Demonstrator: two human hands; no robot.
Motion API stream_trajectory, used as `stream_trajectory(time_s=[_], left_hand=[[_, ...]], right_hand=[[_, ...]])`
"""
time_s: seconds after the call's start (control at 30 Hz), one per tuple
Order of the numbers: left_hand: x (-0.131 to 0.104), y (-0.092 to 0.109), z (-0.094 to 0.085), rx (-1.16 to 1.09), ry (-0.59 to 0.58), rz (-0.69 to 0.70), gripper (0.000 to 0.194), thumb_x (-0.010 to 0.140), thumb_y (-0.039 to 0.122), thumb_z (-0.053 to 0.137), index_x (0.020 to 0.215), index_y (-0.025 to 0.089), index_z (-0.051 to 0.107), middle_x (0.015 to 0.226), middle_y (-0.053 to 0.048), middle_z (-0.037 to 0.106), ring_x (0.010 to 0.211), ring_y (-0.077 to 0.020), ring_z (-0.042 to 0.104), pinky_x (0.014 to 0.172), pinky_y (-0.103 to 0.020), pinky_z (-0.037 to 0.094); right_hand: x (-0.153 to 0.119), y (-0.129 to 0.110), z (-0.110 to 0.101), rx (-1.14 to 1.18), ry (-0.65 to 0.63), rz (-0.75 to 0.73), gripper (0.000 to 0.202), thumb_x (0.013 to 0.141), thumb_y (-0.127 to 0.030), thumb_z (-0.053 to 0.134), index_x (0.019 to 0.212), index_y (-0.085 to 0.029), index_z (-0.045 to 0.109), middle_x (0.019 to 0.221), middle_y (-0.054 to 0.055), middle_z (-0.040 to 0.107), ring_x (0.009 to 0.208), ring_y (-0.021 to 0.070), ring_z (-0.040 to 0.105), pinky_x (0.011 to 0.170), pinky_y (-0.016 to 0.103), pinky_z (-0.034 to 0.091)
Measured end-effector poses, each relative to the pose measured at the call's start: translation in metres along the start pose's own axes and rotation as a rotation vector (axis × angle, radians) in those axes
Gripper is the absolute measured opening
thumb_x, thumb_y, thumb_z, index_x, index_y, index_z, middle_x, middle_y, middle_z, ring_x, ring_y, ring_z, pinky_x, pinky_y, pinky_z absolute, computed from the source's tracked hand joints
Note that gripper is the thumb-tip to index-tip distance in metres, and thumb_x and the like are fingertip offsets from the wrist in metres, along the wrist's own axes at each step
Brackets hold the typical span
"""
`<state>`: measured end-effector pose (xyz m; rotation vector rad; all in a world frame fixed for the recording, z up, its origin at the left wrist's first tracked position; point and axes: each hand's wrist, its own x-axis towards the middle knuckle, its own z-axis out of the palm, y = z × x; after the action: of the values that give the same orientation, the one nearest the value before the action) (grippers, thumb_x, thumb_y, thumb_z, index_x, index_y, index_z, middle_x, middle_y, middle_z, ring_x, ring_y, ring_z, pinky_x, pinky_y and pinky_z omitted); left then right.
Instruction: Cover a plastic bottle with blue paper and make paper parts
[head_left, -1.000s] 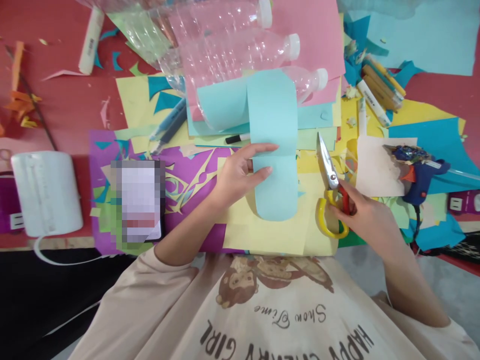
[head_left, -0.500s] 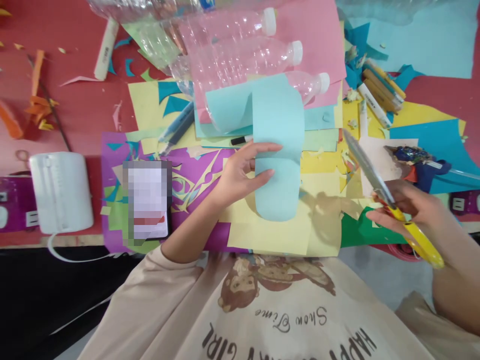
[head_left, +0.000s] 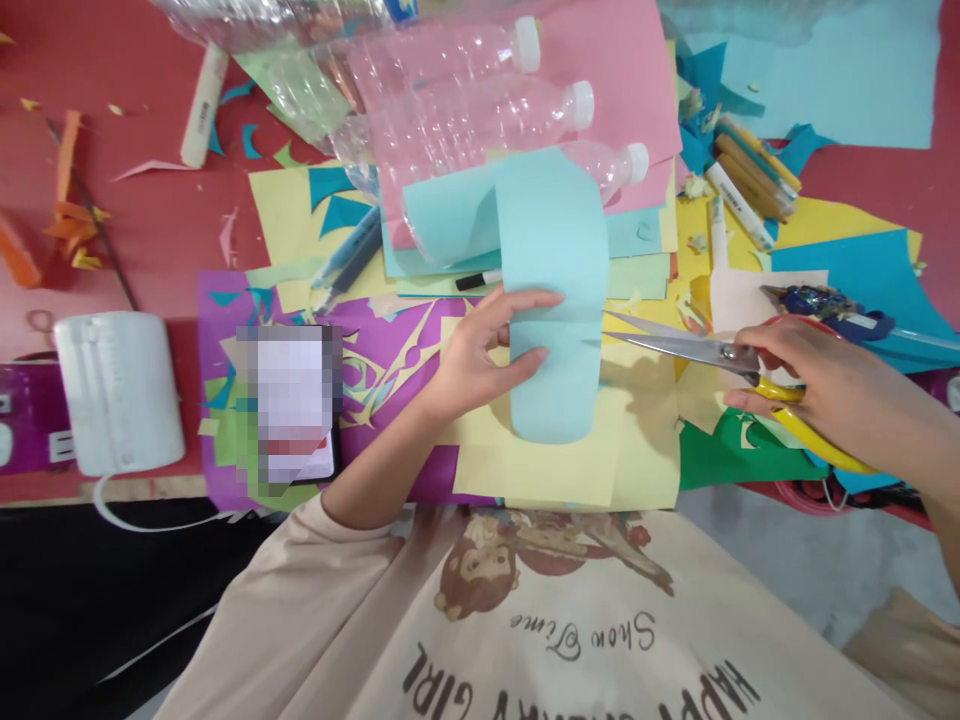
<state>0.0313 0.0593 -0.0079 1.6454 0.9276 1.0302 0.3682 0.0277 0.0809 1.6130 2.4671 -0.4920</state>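
Scissors (head_left: 729, 353) have swung toward the blue paper (head_left: 555, 245), blades now parted.

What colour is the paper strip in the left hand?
The paper strip is plain pale turquoise-blue; it shows best in the head view.

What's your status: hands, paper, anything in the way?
Left hand: touching light-blue paper. Right hand: gripping scissors, blades parted, tips near paper's edge. Clear bottles lie beyond; nothing seen blocking the tips.
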Motion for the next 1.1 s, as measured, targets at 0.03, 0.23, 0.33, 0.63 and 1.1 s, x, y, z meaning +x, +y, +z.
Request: stream_trajectory(time_s=[0.03, 0.23, 0.33, 0.63, 1.1], left_hand=[[0.0, 0.001, 0.0, 0.028, -0.008, 0.004, 0.04, 0.081, 0.024, 0.066, 0.121, 0.023, 0.06, 0.117, -0.007, 0.062, 0.098, -0.0159, 0.063, 0.061, -0.016, 0.055], [-0.001, 0.003, 0.001, 0.16, -0.036, 0.053, 0.043, 0.081, 0.021, 0.063, 0.124, 0.024, 0.058, 0.121, -0.006, 0.063, 0.113, -0.0209, 0.059, 0.063, -0.018, 0.054], [-0.001, 0.0, 0.0, 0.168, -0.033, 0.066, 0.047, 0.082, 0.021, 0.063, 0.128, 0.025, 0.055, 0.125, -0.007, 0.061, 0.114, -0.0214, 0.058, 0.062, -0.019, 0.054], [-0.004, -0.002, 0.003, 0.123, -0.113, 0.039, 0.049, 0.083, 0.024, 0.062, 0.131, 0.026, 0.052, 0.129, -0.006, 0.06, 0.115, -0.021, 0.058, 0.068, -0.021, 0.056], [-0.006, 0.001, 0.004, 0.146, -0.157, -0.019, 0.048, 0.082, 0.026, 0.061, 0.129, 0.026, 0.055, 0.128, -0.005, 0.062, 0.112, -0.0203, 0.06, 0.095, -0.034, 0.053]], right_hand=[[0.0, -0.001, 0.0, -0.002, -0.01, 0.006, 0.053, 0.086, -0.066, 0.045, 0.121, -0.026, 0.049, 0.098, 0.006, 0.057, 0.082, 0.0216, 0.058, 0.07, 0.032, 0.046], [0.006, -0.001, -0.004, -0.019, -0.039, 0.018, 0.056, 0.085, -0.071, 0.041, 0.116, -0.025, 0.052, 0.091, 0.005, 0.059, 0.075, 0.0203, 0.058, 0.064, 0.031, 0.045], [0.007, 0.002, -0.004, -0.036, -0.022, 0.014, 0.059, 0.084, -0.074, 0.038, 0.115, -0.026, 0.053, 0.089, 0.005, 0.059, 0.067, 0.0188, 0.057, 0.06, 0.03, 0.044], [0.013, -0.009, 0.0, 0.027, -0.041, -0.049, 0.063, 0.085, -0.074, 0.035, 0.117, -0.024, 0.053, 0.09, 0.006, 0.061, 0.074, 0.0207, 0.061, 0.06, 0.031, 0.046], [0.02, -0.017, 0.005, 0.055, -0.087, -0.002, 0.063, 0.082, -0.076, 0.039, 0.115, -0.024, 0.055, 0.097, 0.007, 0.064, 0.072, 0.0216, 0.063, 0.058, 0.031, 0.043]])
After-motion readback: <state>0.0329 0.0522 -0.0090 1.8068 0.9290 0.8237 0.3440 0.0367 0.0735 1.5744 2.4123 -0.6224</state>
